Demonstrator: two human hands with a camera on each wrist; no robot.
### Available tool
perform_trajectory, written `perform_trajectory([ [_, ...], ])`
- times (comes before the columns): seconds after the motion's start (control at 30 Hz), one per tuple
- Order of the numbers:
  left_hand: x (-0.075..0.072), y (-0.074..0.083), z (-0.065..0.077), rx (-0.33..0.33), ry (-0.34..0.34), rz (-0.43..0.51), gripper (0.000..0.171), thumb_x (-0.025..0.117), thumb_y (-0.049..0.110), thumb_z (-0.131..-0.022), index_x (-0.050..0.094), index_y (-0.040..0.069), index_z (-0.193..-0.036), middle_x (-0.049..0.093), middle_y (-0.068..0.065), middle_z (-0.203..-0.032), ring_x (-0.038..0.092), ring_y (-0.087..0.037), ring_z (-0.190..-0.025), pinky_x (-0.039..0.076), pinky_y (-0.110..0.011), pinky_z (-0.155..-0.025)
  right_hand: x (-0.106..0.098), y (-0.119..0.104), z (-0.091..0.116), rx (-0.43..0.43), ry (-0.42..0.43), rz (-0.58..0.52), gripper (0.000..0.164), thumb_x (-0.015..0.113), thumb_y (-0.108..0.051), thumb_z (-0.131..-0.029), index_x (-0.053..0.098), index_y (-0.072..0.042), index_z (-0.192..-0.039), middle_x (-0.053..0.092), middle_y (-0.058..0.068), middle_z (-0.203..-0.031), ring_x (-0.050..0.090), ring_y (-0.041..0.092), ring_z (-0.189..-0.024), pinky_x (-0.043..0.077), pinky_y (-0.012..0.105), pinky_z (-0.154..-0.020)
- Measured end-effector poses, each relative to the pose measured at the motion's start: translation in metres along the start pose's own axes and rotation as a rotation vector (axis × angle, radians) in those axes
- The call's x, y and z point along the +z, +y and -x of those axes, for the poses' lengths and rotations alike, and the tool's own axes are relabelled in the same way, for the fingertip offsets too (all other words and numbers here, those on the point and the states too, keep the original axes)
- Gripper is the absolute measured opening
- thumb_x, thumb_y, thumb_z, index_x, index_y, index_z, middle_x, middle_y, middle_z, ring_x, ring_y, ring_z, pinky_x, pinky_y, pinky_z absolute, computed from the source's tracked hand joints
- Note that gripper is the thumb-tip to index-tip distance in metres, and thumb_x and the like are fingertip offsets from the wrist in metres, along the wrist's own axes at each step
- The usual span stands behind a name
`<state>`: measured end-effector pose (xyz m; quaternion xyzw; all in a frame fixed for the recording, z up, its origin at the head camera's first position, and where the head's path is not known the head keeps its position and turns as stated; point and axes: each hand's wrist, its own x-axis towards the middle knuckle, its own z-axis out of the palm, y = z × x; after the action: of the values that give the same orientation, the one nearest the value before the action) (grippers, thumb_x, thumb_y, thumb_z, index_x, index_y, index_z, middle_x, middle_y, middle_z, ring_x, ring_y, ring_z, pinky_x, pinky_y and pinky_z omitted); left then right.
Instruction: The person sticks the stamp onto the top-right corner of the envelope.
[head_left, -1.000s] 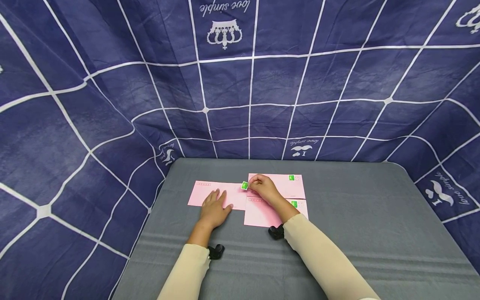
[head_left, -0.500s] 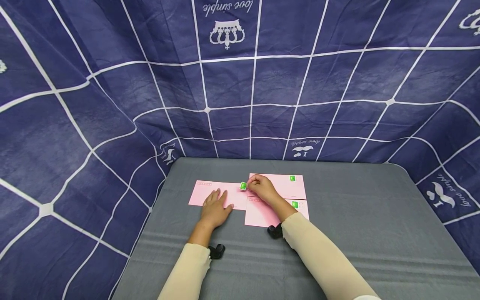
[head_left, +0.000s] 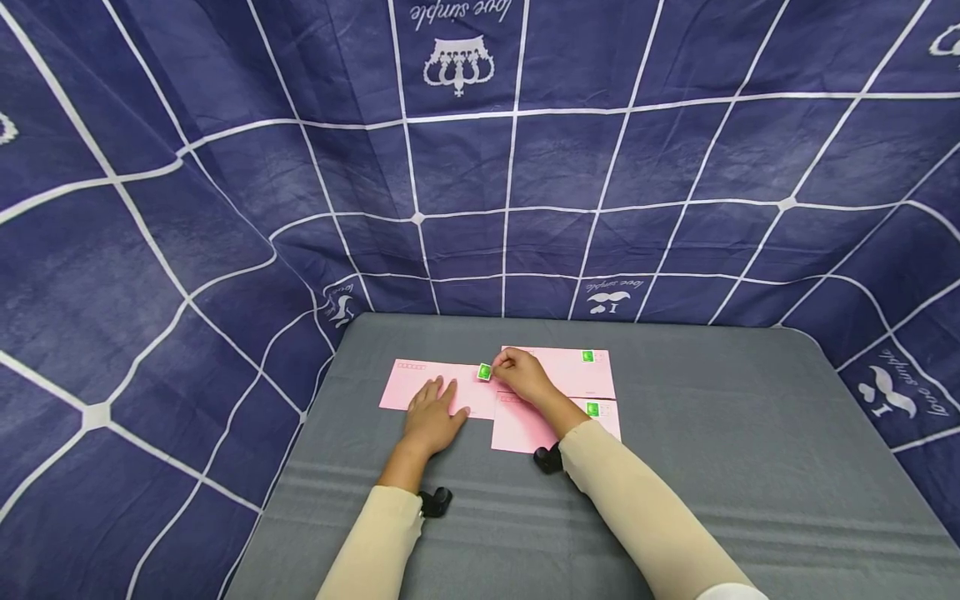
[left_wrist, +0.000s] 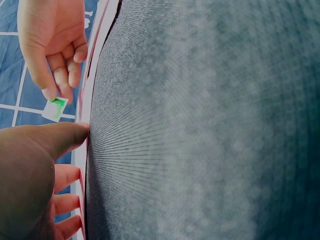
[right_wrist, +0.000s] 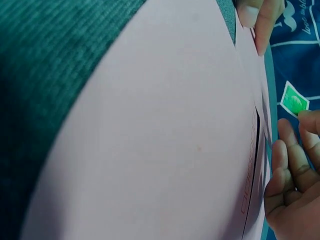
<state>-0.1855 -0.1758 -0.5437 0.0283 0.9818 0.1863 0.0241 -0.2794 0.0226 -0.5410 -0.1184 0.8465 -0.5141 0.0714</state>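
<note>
A pink envelope (head_left: pixel 399 393) lies at the left of a group on the grey table. My left hand (head_left: pixel 432 421) rests on it with spread fingers. My right hand (head_left: pixel 527 379) pinches a small green stamp (head_left: pixel 484 372) with a white border between thumb and index finger. The stamp is over that envelope's upper right corner. Both wrist views show the pinched stamp (left_wrist: pixel 55 109) held up off the paper. Below the right forearm lies a second pink envelope (head_left: pixel 516 429), and a third pink envelope (head_left: pixel 562 367) is behind the hand.
Each of the two right-hand envelopes bears a green stamp in its upper right corner, the far stamp (head_left: pixel 588 356) and the near stamp (head_left: pixel 592 409). A blue cloth (head_left: pixel 457 167) with white lines hangs behind the grey table (head_left: pixel 712 433). Black wrist mounts sit on both arms.
The right hand has shifted slightly left with the stamp, which has gone a little further over the left envelope. My left hand has stayed put. The head view has turned slightly.
</note>
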Motion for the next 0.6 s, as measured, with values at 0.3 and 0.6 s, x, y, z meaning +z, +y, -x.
perform_trajectory([
  [0.3,0.0001,-0.0005,0.0,-0.003,0.004,0.002,0.066,0.057,0.044,-0.098,0.044,0.009,-0.153,0.035,-0.021,-0.162,0.027,-0.041,-0.153,0.024,-0.057,-0.123,0.0037,0.0,-0.0037,0.001,-0.021,0.089,0.003,0.07,-0.014,-0.089,0.069,-0.01,-0.09,0.069,0.0,-0.081,0.059,0.009,-0.074,0.048,0.022,-0.071],
  [0.6,0.0011,-0.0011,-0.0007,-0.002,0.006,-0.001,0.067,0.056,0.045,-0.099,0.043,0.01,-0.154,0.034,-0.02,-0.163,0.026,-0.04,-0.153,0.023,-0.057,-0.123,0.0051,-0.0004,-0.0093,0.01,-0.048,0.121,0.005,0.07,-0.015,-0.09,0.069,-0.011,-0.089,0.066,0.0,-0.08,0.057,0.01,-0.073,0.047,0.023,-0.069],
])
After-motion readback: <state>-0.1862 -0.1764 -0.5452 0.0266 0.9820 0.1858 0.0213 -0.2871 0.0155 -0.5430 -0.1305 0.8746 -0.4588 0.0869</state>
